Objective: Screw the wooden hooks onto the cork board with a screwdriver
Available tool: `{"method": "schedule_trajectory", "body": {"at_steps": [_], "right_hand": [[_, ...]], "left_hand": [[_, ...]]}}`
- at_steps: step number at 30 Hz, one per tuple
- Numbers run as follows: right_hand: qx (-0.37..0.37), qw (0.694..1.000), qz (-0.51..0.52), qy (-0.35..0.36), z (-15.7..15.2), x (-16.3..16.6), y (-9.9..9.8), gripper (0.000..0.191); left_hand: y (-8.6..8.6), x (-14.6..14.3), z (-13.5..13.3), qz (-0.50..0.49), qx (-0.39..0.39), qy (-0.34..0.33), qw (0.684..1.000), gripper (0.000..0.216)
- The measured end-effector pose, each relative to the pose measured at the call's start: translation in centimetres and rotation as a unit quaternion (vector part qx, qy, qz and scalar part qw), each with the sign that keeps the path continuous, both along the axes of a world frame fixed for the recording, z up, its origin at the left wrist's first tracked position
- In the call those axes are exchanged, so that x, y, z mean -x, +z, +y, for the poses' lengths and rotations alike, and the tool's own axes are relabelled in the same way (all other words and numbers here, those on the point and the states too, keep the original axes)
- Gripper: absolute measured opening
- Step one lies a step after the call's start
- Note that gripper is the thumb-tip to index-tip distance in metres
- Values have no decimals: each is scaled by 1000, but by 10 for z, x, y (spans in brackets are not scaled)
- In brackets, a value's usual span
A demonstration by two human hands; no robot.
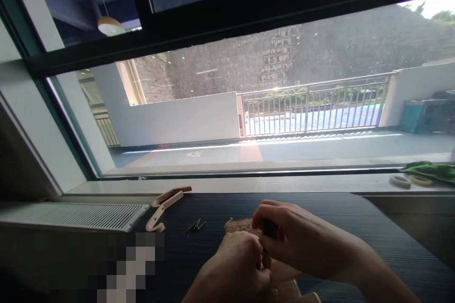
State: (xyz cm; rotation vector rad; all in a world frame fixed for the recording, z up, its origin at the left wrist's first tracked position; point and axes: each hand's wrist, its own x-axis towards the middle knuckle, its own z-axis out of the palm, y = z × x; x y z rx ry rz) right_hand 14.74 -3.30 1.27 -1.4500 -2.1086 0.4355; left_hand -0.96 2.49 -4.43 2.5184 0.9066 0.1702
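Note:
Both hands meet low in the middle over a dark ribbed mat (341,220). My left hand (232,270) is curled shut and presses against a pale wooden piece (239,226) that shows just beyond its knuckles. My right hand (302,241) is closed round a dark handle (269,229), perhaps of a tool; its tip is hidden between the hands. Two cream wooden hooks (164,206) lie on the mat to the left. A few small dark screws (195,225) lie between the hooks and my hands.
A white vent grille (74,215) runs along the left. A large window with a sill (249,183) fills the view ahead. Rolls of tape (400,180) and a green cloth (432,170) rest on the sill at right. A blurred patch covers the lower left.

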Motion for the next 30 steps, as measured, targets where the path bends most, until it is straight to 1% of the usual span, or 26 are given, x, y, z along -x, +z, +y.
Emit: {"method": "schedule_trajectory", "body": {"at_steps": [4, 7, 9, 11, 15, 19, 23, 25, 28, 30], "right_hand": [[10, 1000, 25, 9, -2, 3, 5, 15], [16, 999, 27, 8, 1, 7, 5, 13], [4, 1000, 11, -8, 3, 8, 2, 9], [-14, 999, -14, -29, 5, 7, 0, 7], [-28, 996, -54, -61, 2, 4, -2, 12], [-24, 995, -82, -56, -3, 3, -1, 7], [-21, 995, -83, -46, -2, 9, -1, 11], [-17, 994, -98, -55, 0, 12, 0, 9], [-17, 988, -125, -85, 3, 12, 0, 12], [-20, 987, -134, -91, 2, 11, 0, 13]], "left_hand": [[-1, -1, 1, -5, -37, 3, 999, 19], [0, -2, 0, -1, -32, 17, 999, 18], [0, -3, -1, 5, -23, 21, 999, 18], [-1, -2, -1, 6, -30, 25, 999, 18], [-3, -1, -1, -3, -46, 19, 999, 18], [-3, -1, 0, -5, -40, 0, 999, 18], [-3, 0, 0, -4, -47, -3, 999, 16], [-3, 0, 0, -6, -50, -5, 999, 16], [-2, 0, 0, -7, -46, 4, 999, 18], [-1, 0, -1, -5, -40, 6, 999, 18]]}}
